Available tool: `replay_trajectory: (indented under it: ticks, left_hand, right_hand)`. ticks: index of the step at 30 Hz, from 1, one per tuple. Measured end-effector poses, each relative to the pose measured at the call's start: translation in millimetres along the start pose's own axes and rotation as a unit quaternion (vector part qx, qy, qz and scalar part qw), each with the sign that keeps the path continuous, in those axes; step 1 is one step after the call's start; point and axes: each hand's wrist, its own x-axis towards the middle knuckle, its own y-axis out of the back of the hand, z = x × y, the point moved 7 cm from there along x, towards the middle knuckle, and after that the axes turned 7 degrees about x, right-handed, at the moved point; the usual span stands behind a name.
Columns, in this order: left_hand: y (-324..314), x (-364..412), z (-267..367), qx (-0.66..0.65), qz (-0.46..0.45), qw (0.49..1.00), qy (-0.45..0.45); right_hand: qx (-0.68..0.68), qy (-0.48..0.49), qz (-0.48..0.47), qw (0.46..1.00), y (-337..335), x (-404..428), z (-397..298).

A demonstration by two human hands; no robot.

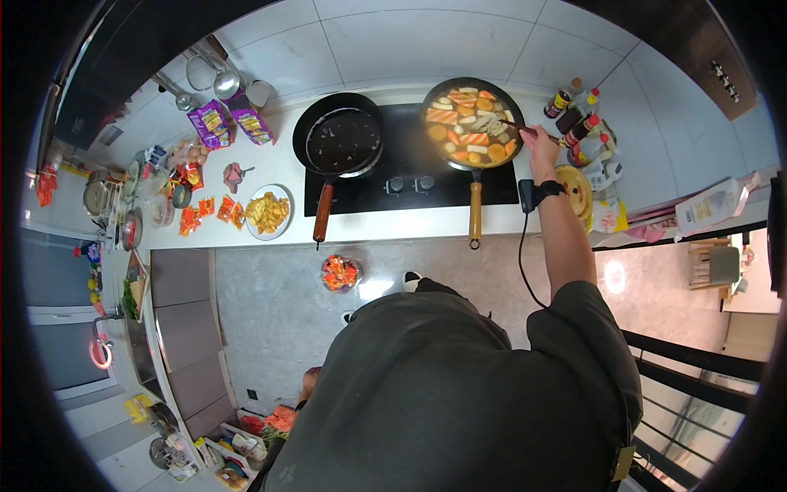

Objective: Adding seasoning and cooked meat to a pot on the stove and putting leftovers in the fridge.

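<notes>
My right hand [540, 147] grips a pair of dark chopsticks [521, 128]. Their tips are among pale strands, perhaps noodles or enoki mushrooms [489, 125], in a pan of broth [470, 82] on the right of the cooktop. Around the tips lie orange-striped blocks [476, 139], round yellowish slices [437, 132] and white pieces. A wooden handle [475, 206] points from this pan towards me. Low at my left side, my left hand [309, 381] shows only in part. My body hides the rest, so its fingers cannot be made out.
A dark frying pan [304, 120] with shiny liquid occupies the cooktop's [406, 147] left side, its handle [323, 212] overhanging the counter edge. Left of it stands a plate of yellow food [286, 230]. Several sauce bottles [581, 129] crowd the right wall. A bin [359, 277] stands on the floor.
</notes>
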Motion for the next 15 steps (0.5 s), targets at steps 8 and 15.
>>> replay_trajectory:
  ticks: [8,15]
  left_hand:
    - [2.0,12.9,16.2,0.149,-0.039,0.979,-0.131]
    - [1.3,5.0,2.9,-0.100,-0.029,0.995,0.008]
  right_hand:
    - [-0.124,0.093,-0.111,0.982,-32.9,-15.5,-27.6]
    - [-0.463,0.136,-0.120,0.868,-56.6,-31.5,2.1]
